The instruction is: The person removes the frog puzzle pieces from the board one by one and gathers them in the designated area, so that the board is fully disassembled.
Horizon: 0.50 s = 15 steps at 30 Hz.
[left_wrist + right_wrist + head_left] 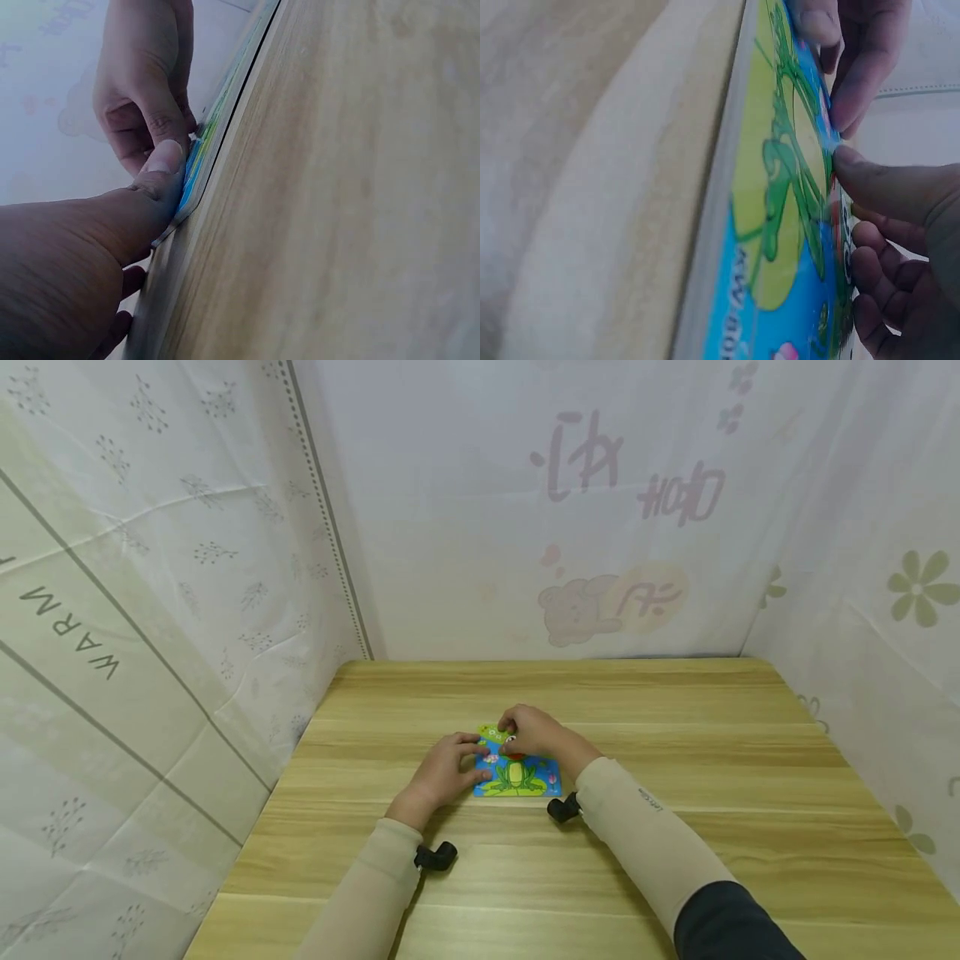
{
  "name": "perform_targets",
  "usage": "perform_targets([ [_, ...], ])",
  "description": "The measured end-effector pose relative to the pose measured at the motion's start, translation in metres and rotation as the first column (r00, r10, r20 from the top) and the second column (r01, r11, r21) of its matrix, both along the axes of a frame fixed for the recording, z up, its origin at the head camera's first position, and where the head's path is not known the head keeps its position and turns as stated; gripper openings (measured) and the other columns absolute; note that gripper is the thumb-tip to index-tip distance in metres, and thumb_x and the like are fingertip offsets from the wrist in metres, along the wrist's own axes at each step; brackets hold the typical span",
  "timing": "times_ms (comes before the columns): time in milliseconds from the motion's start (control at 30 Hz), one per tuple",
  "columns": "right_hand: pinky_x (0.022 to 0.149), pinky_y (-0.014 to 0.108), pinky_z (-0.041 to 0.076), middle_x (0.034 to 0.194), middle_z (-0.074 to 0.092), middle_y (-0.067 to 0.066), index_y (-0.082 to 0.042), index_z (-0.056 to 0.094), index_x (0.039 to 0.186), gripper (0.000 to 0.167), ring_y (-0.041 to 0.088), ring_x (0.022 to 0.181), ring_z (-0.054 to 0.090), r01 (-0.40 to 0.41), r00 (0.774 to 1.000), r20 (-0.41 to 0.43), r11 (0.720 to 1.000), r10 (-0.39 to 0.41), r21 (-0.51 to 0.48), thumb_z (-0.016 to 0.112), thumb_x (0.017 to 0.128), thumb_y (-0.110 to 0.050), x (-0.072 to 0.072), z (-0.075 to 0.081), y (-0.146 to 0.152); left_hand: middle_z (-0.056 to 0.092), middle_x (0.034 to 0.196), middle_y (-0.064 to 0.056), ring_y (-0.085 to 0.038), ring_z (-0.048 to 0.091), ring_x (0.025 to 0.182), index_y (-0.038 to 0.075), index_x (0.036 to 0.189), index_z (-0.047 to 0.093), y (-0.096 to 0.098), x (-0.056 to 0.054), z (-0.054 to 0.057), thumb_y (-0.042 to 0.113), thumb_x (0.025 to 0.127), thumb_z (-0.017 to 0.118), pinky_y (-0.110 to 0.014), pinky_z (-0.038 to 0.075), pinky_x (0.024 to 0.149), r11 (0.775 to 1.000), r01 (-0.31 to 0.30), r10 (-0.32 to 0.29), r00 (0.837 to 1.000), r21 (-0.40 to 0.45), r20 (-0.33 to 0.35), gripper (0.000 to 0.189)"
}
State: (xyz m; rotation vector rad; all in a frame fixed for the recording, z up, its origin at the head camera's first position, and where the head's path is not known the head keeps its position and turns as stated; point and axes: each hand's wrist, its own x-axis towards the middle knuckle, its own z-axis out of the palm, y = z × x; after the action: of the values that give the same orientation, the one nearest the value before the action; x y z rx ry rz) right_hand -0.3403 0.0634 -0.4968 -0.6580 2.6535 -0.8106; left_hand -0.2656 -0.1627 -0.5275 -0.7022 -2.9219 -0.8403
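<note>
"So, where is the frog board (517, 775)?"

"Flat on the table (495, 893), beneath the fingers of the left hand (441, 770) and right hand (536, 731)."

"Their grip?"

"Left fingers rest loosely spread at its edge; right fingers bend over the frog's head (516, 756), whether pinching, I cannot tell."

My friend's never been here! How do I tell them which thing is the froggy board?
Find the wooden table below the pale backdrop. Near its middle, the left hand and right hand meet at a little flat board. Nothing else on the table is bright blue, and it shows a green frog.
</note>
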Motion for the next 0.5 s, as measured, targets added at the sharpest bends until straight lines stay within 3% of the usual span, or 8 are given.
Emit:
perform_targets([
  [500,0.086,0.034,0.053,0.105,0.061,0.003,-0.008,0.069,0.122,0.043,0.019,0.095,0.058,-0.007,0.999,0.047,1.0,0.008,-0.02,0.089,0.087,-0.025,-0.0073,-0.0014,0.0002,0.054,0.152,-0.005,-0.032,0.048,0.142,0.018,0.132,0.074,-0.0005,-0.0012,-0.0038,0.04,0.092,0.08,-0.05,0.041,0.116,1.0,0.001,-0.001,1.0,-0.004,-0.013,0.046],
])
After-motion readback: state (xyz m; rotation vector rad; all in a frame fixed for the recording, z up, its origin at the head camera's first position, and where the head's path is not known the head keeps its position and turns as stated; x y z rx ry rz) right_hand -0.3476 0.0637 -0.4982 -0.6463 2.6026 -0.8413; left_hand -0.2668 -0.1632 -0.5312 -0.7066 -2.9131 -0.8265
